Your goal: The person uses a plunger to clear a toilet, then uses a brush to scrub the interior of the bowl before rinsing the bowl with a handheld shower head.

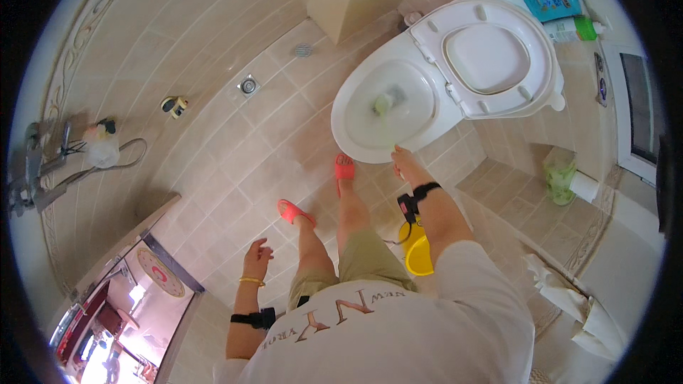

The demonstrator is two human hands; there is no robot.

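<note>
My right hand (405, 165) is closed around the thin, pale green handle of a toilet brush (383, 104). The brush head sits blurred in the bowl of a white toilet (349, 117), near the drain opening. Both the seat (453, 45) and the lid (488, 58) are raised against the tank side. My left hand (258, 257) hangs beside my left leg with its fingers apart, holding nothing. Black straps with small devices are worn on both forearms.
Behind my right arm stands a yellow bin or bucket (419, 250). A blue pump bottle (552, 0) and a green-capped bottle (571, 29) sit by the tank. A tiled ledge (512, 192) juts out at right. Floor drains (248, 85) lie left; a doorway (155, 304) opens lower left.
</note>
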